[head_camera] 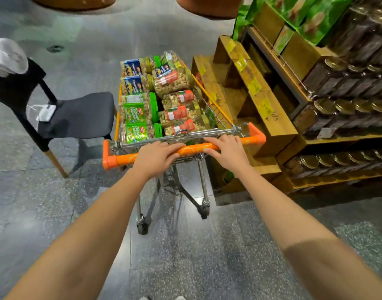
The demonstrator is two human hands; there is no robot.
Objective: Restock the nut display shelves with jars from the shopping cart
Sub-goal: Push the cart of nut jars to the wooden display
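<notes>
A wire shopping cart with an orange handle (120,160) stands in front of me. It is full of clear nut jars lying on their sides: green-labelled ones (136,114) at the left, blue-labelled ones (133,84) at the far left, red-labelled ones (178,114) at the right. My left hand (157,158) and my right hand (228,151) both rest on the handle bar, fingers laid flat over it and pointing inward. The stepped wooden display shelves (270,118) rise just right of the cart, with yellow price tags on their fronts.
Dark jars with gold lids (341,107) fill the shelves at the far right, green boxes (304,16) above them. A black chair (77,115) with a white device on its seat stands left of the cart. The floor is grey stone tile.
</notes>
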